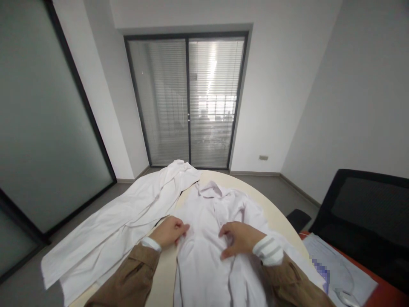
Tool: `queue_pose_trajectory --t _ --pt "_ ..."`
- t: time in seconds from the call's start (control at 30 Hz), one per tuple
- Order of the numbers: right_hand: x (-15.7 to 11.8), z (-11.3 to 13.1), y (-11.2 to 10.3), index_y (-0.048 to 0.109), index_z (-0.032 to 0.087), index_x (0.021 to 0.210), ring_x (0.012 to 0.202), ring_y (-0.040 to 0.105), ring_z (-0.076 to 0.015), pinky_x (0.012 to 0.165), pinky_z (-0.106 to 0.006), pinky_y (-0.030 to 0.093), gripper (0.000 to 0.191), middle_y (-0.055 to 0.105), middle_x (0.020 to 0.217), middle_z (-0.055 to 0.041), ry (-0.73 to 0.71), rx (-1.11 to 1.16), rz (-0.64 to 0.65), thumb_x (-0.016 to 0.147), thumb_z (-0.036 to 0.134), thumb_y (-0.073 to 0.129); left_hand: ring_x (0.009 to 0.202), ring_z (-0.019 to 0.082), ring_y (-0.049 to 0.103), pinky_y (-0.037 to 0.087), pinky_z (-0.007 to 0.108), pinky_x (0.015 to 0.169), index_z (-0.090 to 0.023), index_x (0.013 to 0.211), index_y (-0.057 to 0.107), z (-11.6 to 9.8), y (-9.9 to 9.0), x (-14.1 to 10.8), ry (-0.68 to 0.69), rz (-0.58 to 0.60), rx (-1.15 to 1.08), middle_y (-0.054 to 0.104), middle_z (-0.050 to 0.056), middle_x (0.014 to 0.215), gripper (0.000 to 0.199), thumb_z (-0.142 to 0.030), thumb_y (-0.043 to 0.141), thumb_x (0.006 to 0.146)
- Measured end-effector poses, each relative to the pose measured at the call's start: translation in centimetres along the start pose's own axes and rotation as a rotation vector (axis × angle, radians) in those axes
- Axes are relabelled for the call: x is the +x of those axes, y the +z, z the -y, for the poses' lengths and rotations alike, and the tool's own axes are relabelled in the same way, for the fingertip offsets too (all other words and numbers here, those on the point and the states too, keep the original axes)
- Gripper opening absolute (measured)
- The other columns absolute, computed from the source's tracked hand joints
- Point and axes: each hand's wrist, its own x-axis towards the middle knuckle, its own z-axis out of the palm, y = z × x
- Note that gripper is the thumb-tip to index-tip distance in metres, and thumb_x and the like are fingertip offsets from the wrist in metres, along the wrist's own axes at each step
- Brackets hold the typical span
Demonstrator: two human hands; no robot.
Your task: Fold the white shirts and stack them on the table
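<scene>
Curling half-open over a white shirt (204, 264), collar (211, 189) at twelve o'clock, the left hand (169, 231) and right hand (239, 238) show no clear pinch on cloth.

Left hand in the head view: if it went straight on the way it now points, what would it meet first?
The left hand would meet the pale buttoned shirt first; its fingers seem already at the edge.

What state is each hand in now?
Left hand: curled against the white shirt, grip unclear.
Right hand: curled against the shirt, grip unclear.
</scene>
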Motion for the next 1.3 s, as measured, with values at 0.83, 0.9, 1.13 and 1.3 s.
queue_pose_trajectory --t 0.83,0.9,1.13,1.3 --pt "14.2 -7.6 -6.4 0.063 0.012 0.111 0.072 0.072 -0.0201 0.072 -0.031 0.056 0.034 0.075 0.092 -0.0156 0.334 0.326 -0.451 0.098 0.031 0.039 0.092 0.022 0.067 0.045 0.03 0.081 -0.016 0.12 0.062 1.6 2.5 3.5 -0.031 -0.393 0.472 0.072 0.01 0.097 0.031 -0.026 0.049 0.094" --pt "15.5 -8.3 -6.7 0.055 0.014 0.127 0.087 0.072 -0.0197 0.075 -0.03 0.057 0.04 0.071 0.113 -0.0169 0.292 0.411 -0.509 0.1 0.033 0.033 0.088 0.023 0.068 0.044 0.029 0.075 -0.018 0.11 0.065 1.7 2.4 3.8 -0.059 -0.402 0.463 0.073 0.009 0.092 0.024 -0.026 0.049 0.094" --pt "17.6 -11.0 -4.3 0.007 0.022 0.157 0.133 0.049 -0.0218 0.107 -0.041 0.043 0.086 0.047 0.147 -0.0163 0.087 0.415 -0.414 0.087 0.031 0.057 0.06 0.016 0.059 0.033 0.023 0.057 -0.021 0.086 0.062 2.2 2.0 4.5 -0.047 -0.551 0.162 0.062 -0.001 0.062 0.013 -0.026 0.051 0.092" --pt "16.9 -10.6 -2.8 0.037 0.02 0.149 0.138 0.041 -0.0298 0.117 -0.045 0.028 0.076 0.046 0.149 -0.0146 0.061 0.108 -0.33 0.08 0.029 0.067 0.058 0.016 0.057 0.034 0.023 0.056 -0.022 0.081 0.06 2.8 1.8 5.0 -0.088 -0.65 -0.04 0.056 -0.004 0.057 0.014 -0.03 0.052 0.09"
